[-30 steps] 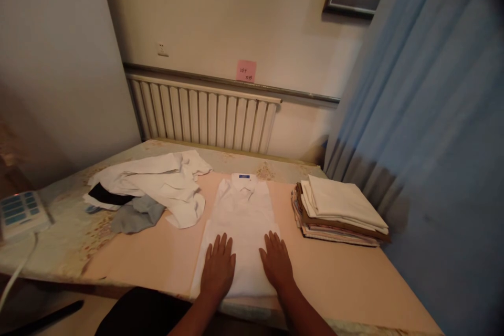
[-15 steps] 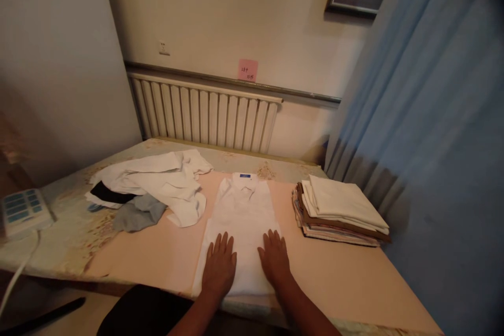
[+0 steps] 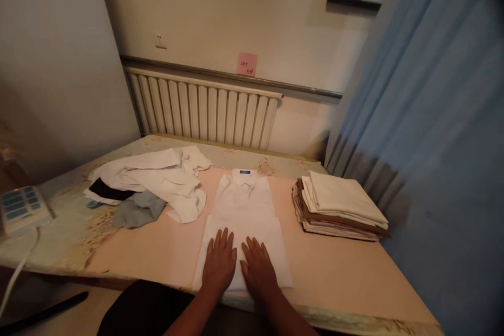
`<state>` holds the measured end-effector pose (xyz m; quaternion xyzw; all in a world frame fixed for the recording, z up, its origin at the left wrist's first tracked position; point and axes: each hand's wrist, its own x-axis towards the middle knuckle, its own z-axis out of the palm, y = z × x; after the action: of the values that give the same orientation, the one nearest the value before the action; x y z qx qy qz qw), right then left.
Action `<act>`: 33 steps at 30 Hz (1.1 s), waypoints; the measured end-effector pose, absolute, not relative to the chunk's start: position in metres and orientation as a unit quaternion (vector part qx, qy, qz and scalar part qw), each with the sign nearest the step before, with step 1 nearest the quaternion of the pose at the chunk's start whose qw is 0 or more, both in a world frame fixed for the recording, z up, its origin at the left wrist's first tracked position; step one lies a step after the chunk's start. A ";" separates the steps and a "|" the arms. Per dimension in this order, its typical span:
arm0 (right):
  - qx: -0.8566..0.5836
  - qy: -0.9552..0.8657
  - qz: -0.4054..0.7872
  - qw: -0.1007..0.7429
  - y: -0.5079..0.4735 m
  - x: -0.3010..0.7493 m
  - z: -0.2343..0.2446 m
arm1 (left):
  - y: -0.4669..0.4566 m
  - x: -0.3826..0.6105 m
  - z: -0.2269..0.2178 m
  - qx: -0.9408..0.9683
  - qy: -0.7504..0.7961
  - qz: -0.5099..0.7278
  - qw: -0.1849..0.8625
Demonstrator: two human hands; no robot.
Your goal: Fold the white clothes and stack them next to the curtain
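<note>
A white shirt (image 3: 244,210) lies flat and folded into a long shape, its collar with a blue label pointing at the wall. My left hand (image 3: 219,262) rests palm down on its lower left part, fingers stretched out. Close beside it, my right hand (image 3: 258,268) lies flat on the lower middle of the shirt, fingers extended. Neither hand grips anything. Under the shirt is a peach-coloured sheet (image 3: 338,273) on the table.
On the left lies a loose heap of white clothes (image 3: 157,173) with a grey cloth (image 3: 139,210). A stack of folded fabrics (image 3: 342,202) stands at the right, near the blue curtain (image 3: 425,131). A white corded device (image 3: 25,210) sits far left; a radiator (image 3: 205,107) lines the wall.
My right hand has slid left across the shirt, closer to my left hand, uncovering its lower right edge. The left hand stays in about the same place.
</note>
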<state>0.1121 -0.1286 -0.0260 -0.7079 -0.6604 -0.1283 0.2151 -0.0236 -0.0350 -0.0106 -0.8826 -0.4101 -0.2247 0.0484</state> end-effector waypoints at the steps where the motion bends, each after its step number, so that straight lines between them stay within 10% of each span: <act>1: -0.710 -0.659 -0.132 0.211 -0.130 0.116 -0.025 | -0.035 -0.023 -0.010 -0.882 -0.411 -0.226 0.049; 33: -0.729 -0.631 -0.148 0.219 -0.155 0.150 -0.020 | -0.047 -0.042 -0.010 -0.937 -0.257 -0.227 0.066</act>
<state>0.1496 -0.1552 -0.0196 -0.7293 -0.6312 -0.1479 0.2187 -0.0424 -0.0468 -0.0097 -0.9370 -0.2573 -0.2269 0.0660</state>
